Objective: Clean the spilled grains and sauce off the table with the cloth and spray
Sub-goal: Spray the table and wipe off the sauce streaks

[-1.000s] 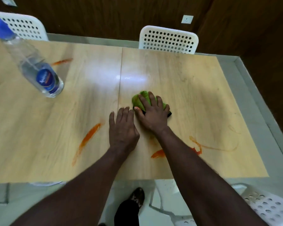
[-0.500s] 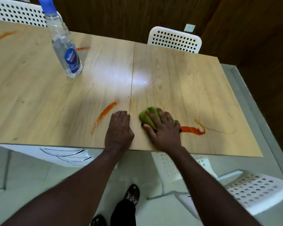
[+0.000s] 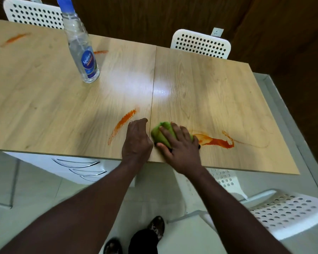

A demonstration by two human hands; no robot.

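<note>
Left hand point(image 3: 136, 142) now clenched, right hand point(image 3: 180, 145) flat on one cloth point(image 3: 159, 134), one bottle point(image 3: 83, 52), four sauce smears point(image 3: 217, 143)

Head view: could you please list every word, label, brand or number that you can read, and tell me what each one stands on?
"Sparkle": white slanted script on the blue label of the clear spray bottle.
Smaller print under that word on the same label: too small and blurred to read.
Nothing else in the view carries readable text.
</note>
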